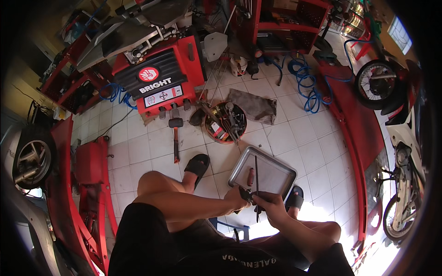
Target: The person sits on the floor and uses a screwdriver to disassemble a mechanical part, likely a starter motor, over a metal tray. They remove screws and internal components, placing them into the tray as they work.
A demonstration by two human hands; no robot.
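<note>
Our left grip [235,198] is closed around a small dark part [246,195], and our right grip [271,205] pinches a thin dark rod [257,172] that reaches over a metal tray [276,175]. In the tray, left of the rod, lies a short reddish-brown piece [251,177].

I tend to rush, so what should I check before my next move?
1. Left hand closed on the small dark part: ok.
2. Right hand gripping the long thin rod: ok.
3. Rod touching the dark part: cannot tell; the hands hide it.
4. Metal tray on the floor between the feet: ok.
5. Mallet apart from the left foot: ok.
6. Closed footwear: not ok, open black slides.
</note>
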